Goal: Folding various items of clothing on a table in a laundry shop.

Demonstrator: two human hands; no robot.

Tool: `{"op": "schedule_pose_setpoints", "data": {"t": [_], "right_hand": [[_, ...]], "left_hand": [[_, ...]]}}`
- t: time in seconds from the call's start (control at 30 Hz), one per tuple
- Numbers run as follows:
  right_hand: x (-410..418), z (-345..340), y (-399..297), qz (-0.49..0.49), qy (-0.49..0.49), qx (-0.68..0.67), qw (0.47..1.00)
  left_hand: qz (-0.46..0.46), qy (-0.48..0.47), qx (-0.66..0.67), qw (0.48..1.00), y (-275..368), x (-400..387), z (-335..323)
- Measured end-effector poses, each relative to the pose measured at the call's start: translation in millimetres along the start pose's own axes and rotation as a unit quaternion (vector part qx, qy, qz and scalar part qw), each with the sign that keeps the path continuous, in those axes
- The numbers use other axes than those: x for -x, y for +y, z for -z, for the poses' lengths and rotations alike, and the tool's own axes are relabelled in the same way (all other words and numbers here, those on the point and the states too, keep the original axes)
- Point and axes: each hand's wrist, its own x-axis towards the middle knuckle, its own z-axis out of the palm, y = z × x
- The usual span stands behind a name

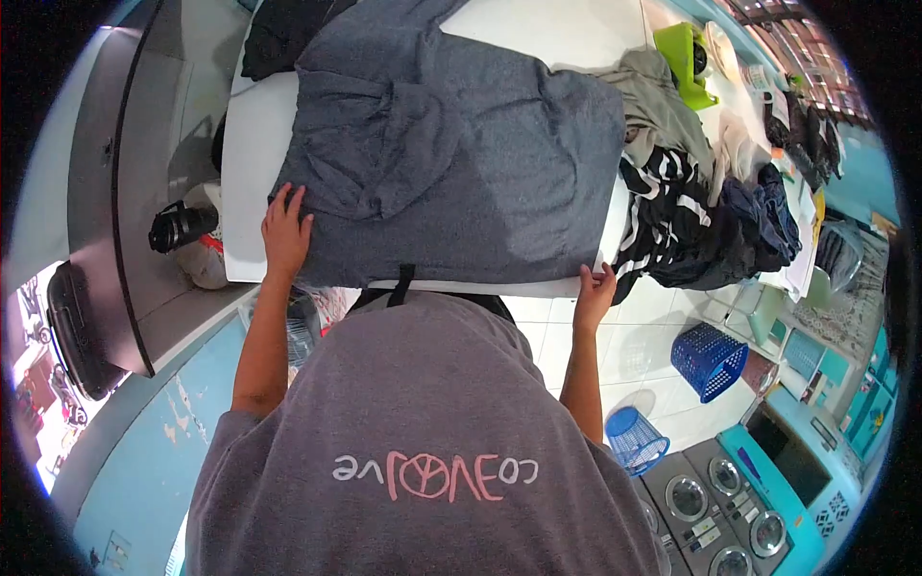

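Observation:
A dark grey long-sleeved garment (504, 158) lies spread on a white table (259, 129), with one part folded over at its left. My left hand (287, 234) rests on the garment's left edge, fingers apart and pointing away from me. At the near right corner, my right hand (596, 291) has its fingers at the garment's hem and the table edge; whether it pinches the cloth is unclear. A short black strap (405, 277) hangs over the near edge in front of my shirt.
Black clothing (281, 36) lies at the far left. On the right are a grey-green garment (659, 93), a black-and-white garment (663, 209), dark blue clothing (763, 209) and a lime-green container (677, 61). Blue plastic baskets (709, 360) stand on the tiled floor.

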Motion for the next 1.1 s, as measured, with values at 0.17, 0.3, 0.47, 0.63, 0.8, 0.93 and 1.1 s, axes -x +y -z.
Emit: {"op": "schedule_pose_setpoints", "data": {"t": [0.17,0.3,0.47,0.63,0.8,0.93,1.1], "right_hand": [[-10,5,4,-0.129,-0.137,-0.133,0.973],[-9,7,0,-0.064,-0.061,-0.437,0.895],[-13,9,14,-0.109,-0.073,-0.246,0.96],[-6,12,10,-0.087,-0.126,-0.171,0.973],[15,28,29,0.061,-0.241,-0.091,0.964],[26,36,9,0.184,-0.274,0.068,0.942],[21,28,25,0.19,-0.187,0.119,0.957]], "left_hand": [[-0.003,0.026,0.055,0.998,-8,2,-10],[0.061,0.206,0.045,0.976,-19,25,-25],[0.504,0.374,0.334,0.704,-53,80,-74],[0.449,0.047,0.648,0.614,-118,151,-137],[0.401,-0.094,0.656,0.632,-71,152,-146],[0.179,-0.296,0.351,0.87,-52,163,-136],[0.334,-0.26,0.542,0.726,-16,166,-131]]}}
